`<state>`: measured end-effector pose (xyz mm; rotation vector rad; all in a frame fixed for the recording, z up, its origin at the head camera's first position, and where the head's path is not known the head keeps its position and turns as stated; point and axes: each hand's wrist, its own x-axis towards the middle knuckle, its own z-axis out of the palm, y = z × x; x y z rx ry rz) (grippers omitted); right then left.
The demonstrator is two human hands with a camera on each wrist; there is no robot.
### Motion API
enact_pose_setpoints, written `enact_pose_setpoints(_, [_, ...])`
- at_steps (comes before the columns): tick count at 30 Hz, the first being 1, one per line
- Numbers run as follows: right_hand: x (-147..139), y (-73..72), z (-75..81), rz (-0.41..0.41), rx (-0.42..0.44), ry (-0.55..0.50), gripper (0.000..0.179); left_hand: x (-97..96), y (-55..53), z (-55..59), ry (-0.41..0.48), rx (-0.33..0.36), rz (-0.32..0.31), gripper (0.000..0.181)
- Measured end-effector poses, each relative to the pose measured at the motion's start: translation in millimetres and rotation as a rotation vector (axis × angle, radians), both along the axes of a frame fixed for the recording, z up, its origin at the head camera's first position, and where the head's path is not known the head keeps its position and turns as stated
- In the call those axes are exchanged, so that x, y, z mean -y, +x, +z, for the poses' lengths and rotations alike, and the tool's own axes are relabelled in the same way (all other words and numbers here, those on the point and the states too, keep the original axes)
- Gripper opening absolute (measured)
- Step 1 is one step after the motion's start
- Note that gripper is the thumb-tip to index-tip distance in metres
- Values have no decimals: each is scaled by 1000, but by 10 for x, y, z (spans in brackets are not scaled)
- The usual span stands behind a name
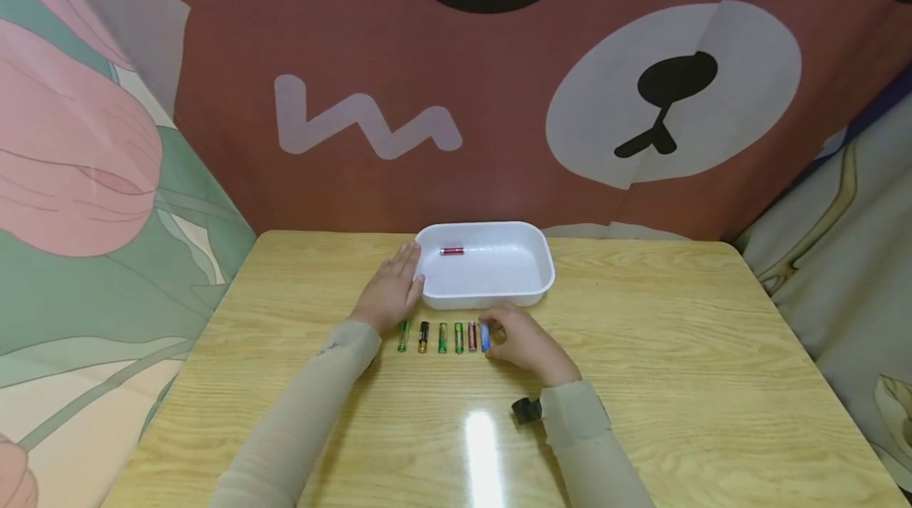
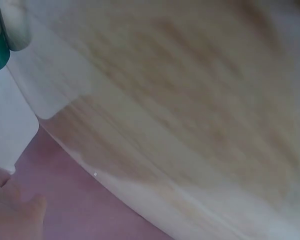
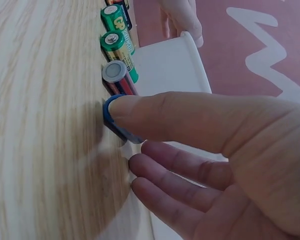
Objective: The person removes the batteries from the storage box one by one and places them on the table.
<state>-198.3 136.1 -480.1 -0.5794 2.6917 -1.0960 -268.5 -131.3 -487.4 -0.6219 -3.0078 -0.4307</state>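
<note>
My left hand (image 1: 388, 290) lies with straight fingers against the left side of a white tray (image 1: 492, 299). With the thumb on one end, my right hand (image 1: 527, 340) pinches a blue battery (image 1: 485, 336) at the right end of a row; in the right wrist view the thumb (image 3: 155, 112) covers part of the blue battery (image 3: 115, 122), and the index fingertip is hidden. Beside it stands a dark red battery (image 1: 472, 336), then green batteries (image 1: 459, 337) and a black and gold battery (image 1: 423, 337). One red battery (image 1: 452, 252) lies inside the tray.
The wooden table (image 1: 677, 350) carries the tray near its back edge, close to a printed brown curtain (image 1: 499, 96). A small black object (image 1: 526, 411) sits at the right wrist. Light reflects off the table in front of the row.
</note>
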Motion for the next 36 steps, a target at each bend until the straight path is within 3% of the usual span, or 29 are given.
enact_pose_setpoints(17, [42, 29, 158, -12, -119, 26, 31, -3, -15, -15, -10, -19, 3, 63])
enact_pose_setpoints(24, [46, 52, 253, -64, -192, -14, 21, -17, 4, 6, -39, -13, 5, 63])
enact_pose_setpoints(30, [74, 33, 272, -106, -337, -96, 13, -32, -4, -8, -36, -31, 3, 63])
enact_pose_setpoints(36, [115, -104, 305, -119, -438, -135, 11, -28, 2, -6, -45, -25, 12, 64])
